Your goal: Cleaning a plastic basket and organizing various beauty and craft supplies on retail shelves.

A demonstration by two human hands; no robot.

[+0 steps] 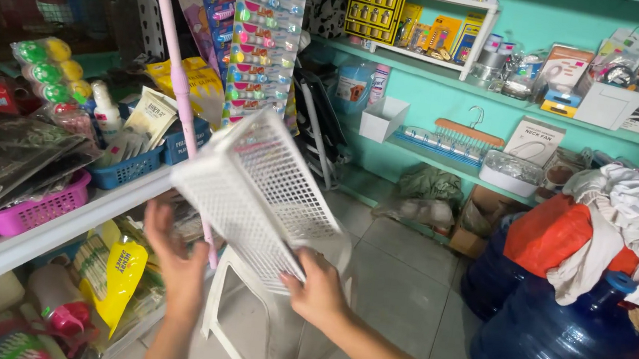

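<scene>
Bright even light, edges warped, hands blurred

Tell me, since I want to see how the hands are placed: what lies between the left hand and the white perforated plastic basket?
Head view: a thin pink pole runs between the left hand and basket.

I stand in a small general shop. Just left of the pink pole (pixel 179 75) a white shelf (pixel 49 233) carries a purple basket (pixel 35 211) and a blue basket (pixel 128 170) crammed with packets. Just right of the pole hang cards of coloured toothbrushes (pixel 265 37). Well right of it, teal wall shelves (pixel 506 92) hold boxed goods, and blue water jugs (pixel 557 343) sit on the tiled floor (pixel 396 284).
</scene>
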